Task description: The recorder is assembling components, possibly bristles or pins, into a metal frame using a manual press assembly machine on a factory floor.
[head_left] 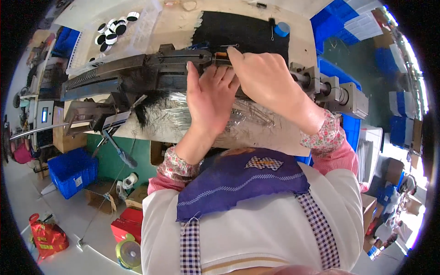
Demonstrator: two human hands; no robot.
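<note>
Both hands set on a dark machine rail at the tabletop.

The left hand (211, 94) is laid flat against the rail (137, 68), its fingers (206, 75) pressed together and pointing up. Just right of them, the right hand (266, 78) is curled over the rail, fingertips (234, 54) pinching a small metal part (222, 57). A tuft of black hair (149, 103) hangs left of the fingers, over clear plastic sheet (247, 121). A blue spool (282, 29) lies beyond, on black cloth (238, 30).

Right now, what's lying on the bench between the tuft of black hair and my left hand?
In the head view, clear shiny plastic film lies between the black hair tuft and the left hand, spread over the bench.
</note>
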